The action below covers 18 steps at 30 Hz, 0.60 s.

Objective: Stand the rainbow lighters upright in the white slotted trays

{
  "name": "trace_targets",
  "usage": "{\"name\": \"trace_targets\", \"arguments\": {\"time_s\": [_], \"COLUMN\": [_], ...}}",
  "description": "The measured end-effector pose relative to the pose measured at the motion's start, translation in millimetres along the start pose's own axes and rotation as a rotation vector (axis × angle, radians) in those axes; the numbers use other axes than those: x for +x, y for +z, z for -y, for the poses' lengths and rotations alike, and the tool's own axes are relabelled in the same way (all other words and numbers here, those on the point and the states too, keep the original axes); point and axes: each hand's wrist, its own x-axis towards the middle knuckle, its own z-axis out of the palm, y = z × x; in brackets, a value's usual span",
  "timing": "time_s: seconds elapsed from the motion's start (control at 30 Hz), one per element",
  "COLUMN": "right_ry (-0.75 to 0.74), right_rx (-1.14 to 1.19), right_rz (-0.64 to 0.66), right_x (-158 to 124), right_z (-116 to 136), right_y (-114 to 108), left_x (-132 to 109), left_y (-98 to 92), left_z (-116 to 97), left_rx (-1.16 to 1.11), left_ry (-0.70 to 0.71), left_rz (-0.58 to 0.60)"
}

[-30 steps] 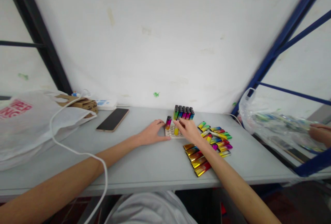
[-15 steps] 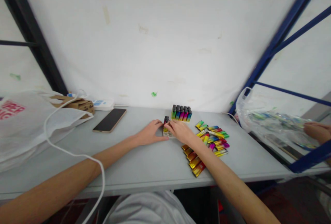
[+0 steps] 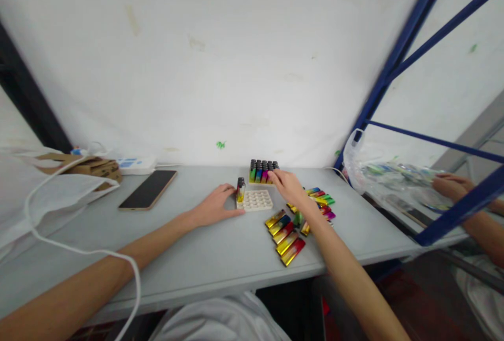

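Observation:
A white tray (image 3: 258, 200) with rows of round-edged slots lies on the table, and a few lighters (image 3: 240, 191) with black tops stand upright at its left end. My left hand (image 3: 216, 205) rests beside that end, thumb and fingers apart; its fingertips are close to the standing lighters, and whether they touch cannot be made out. Above the table, right of the tray, my right hand (image 3: 289, 186) has its fingers loosely extended, with nothing visible in them. Behind its fingertips stands a block of upright colourful lighters (image 3: 258, 173). Loose lighters (image 3: 284, 236) lie under and beside my right forearm.
A phone (image 3: 149, 190) lies at left, near a cardboard box (image 3: 104, 170) and a white bag (image 3: 74, 199). A white cable (image 3: 84, 249) crosses over my left forearm. Blue frame bars (image 3: 388, 73) stand at right; beyond them are another person's hands (image 3: 452, 186) and plastic-wrapped items (image 3: 397, 171).
My right hand has moved off the tray to the right, uncovering its slots. My left hand stays beside the standing lighters. The whole view has shifted slightly.

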Motion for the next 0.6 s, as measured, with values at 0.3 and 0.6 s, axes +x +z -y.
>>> {"name": "trace_targets", "arguments": {"time_s": [0.3,0.6], "right_ry": [0.560,0.381], "right_rx": [-0.339,-0.283], "right_rz": [0.235,0.188], "right_x": [-0.4,14.0], "right_z": [-67.6,-65.5], "right_y": [-8.5,11.1], "left_x": [1.1,0.9], "left_y": [1.4,2.5], "left_z": [0.0,-2.5], "left_rx": [0.002,-0.006], "left_ry": [0.009,0.000], "left_rz": [0.002,0.011]}}
